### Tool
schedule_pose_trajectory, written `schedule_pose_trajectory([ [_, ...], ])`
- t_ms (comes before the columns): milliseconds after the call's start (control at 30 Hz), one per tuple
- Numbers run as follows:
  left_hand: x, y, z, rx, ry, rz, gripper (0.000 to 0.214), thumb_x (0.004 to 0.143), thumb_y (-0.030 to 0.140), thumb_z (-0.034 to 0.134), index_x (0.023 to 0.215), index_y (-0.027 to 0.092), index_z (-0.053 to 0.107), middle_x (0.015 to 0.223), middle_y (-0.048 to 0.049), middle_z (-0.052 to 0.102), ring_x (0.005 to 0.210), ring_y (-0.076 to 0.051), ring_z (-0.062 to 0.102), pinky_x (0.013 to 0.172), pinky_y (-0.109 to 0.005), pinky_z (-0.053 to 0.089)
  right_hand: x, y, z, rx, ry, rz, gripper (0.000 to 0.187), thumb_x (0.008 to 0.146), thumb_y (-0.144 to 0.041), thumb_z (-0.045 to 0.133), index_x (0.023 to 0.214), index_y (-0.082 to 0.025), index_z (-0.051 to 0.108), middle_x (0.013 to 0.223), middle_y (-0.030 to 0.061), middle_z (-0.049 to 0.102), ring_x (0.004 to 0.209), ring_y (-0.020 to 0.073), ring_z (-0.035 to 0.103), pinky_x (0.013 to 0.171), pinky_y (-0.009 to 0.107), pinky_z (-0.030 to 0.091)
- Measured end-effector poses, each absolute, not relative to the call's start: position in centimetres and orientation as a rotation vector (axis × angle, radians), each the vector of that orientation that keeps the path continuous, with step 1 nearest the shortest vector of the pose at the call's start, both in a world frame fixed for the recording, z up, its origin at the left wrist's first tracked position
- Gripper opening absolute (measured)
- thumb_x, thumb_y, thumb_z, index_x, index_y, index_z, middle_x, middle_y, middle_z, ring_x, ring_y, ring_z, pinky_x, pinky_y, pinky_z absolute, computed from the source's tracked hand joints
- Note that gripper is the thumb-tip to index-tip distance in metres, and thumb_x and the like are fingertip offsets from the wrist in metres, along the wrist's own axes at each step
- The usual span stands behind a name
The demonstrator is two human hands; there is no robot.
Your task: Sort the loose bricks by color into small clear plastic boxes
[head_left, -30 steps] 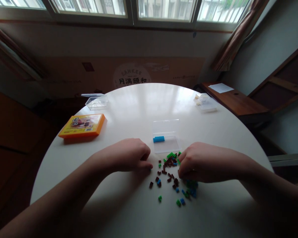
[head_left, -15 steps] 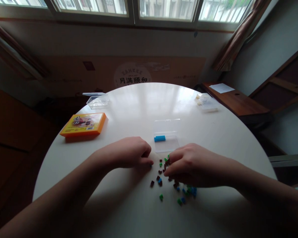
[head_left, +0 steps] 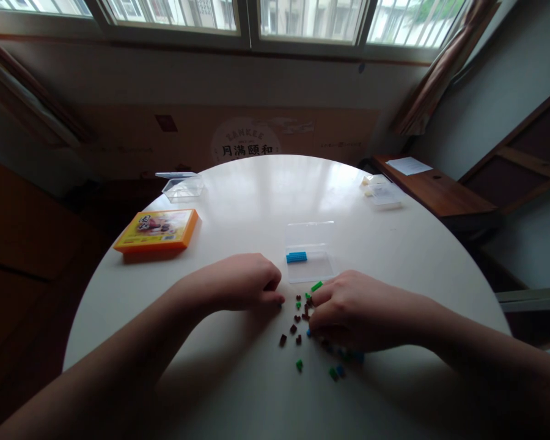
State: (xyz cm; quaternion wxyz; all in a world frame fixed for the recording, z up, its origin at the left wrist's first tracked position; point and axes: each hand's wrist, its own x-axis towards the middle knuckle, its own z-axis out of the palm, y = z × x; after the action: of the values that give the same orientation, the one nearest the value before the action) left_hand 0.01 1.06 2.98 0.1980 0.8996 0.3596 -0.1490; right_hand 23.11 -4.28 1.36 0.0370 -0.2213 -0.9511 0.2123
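Small brown, green and blue bricks lie scattered on the round white table in front of me. My right hand rests over the pile with fingers curled, pinching at a blue brick by its fingertips; a green piece sits by its knuckles. My left hand lies just left of the pile as a closed fist, fingertips pressed on the table; what it holds is hidden. Behind the pile stands a clear plastic box with a row of light blue bricks inside.
An orange flat box lies at the table's left edge, a clear lidded container behind it. Another clear container sits at the far right. A wooden side table with a paper stands to the right. Windows and wall lie behind.
My right hand has slid left over the brick pile, covering most of it, and its fingers have closed down onto the bricks. My left hand has stayed put.
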Motion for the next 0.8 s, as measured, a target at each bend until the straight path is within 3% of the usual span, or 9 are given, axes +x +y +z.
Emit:
schedule_pose_trajectory([
  [267,-0.5,1.8,2.6,2.599,0.960,-0.274,0.028,0.085,0.042,0.058,0.070,0.020,0.064,0.068,-0.0013,0.064,0.060,-0.014,0.053,0.054,-0.026,0.033,22.9,-4.6,1.0,-0.724,-2.888,0.581,0.015,0.089,-0.021,0.053,0.080,-0.020,0.065,0.083,-0.0001,0.066,0.070,0.0113,0.054,0.061,0.026,0.032],
  [467,-0.4,1.5,3.2,2.659,0.870,-0.112,0.012,0.081,0.032,0.065,0.075,0.022,0.067,0.070,0.0010,0.064,0.063,-0.013,0.055,0.058,-0.025,0.036,22.4,-4.9,0.5,-0.697,-2.933,0.527,0.019,0.089,-0.025,0.055,0.072,-0.020,0.061,0.074,-0.0018,0.061,0.066,0.0113,0.050,0.057,0.027,0.029],
  [800,-0.1,0.9,3.2,2.641,0.839,-0.143,0.004,0.078,0.028,0.069,0.080,0.025,0.069,0.075,0.0021,0.067,0.068,-0.014,0.059,0.061,-0.024,0.040,22.5,-4.8,1.1,-0.643,-2.945,0.569,0.014,0.088,-0.026,0.057,0.077,-0.020,0.063,0.079,-0.0011,0.063,0.072,0.0129,0.054,0.061,0.027,0.033],
])
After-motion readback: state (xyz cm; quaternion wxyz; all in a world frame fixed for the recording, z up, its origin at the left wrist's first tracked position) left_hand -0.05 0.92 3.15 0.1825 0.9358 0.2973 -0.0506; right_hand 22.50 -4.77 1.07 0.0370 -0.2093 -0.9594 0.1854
